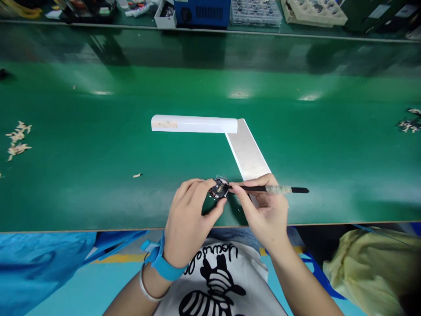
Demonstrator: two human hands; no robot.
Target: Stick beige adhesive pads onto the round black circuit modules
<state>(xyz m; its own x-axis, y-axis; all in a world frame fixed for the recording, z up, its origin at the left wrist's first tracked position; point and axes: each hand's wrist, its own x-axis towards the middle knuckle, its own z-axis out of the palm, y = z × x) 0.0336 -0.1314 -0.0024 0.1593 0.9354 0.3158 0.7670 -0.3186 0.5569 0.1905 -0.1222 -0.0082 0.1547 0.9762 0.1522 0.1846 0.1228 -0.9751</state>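
Near the front edge of the green table, my left hand (192, 206) grips a small round black electronic part (219, 188) between thumb and fingers. Fine wires show at its upper rim. My right hand (266, 206) is closed around black tweezers (255, 188), which have a pale wrapping near the rear end. Their tips reach the round part from the right; whether they pinch anything there is too small to tell. Beneath and behind my right hand lies a pale strip with white edges (249, 151). A white curled strip (197, 124) overlaps its far end.
Small pale scraps (19, 140) lie in a pile at the left, and dark and pale scraps (410, 123) at the far right. One tiny scrap (137, 175) sits left of my hands. On the back shelf stand a blue box (201, 13), clear trays (255, 12) and a small white box (165, 15).
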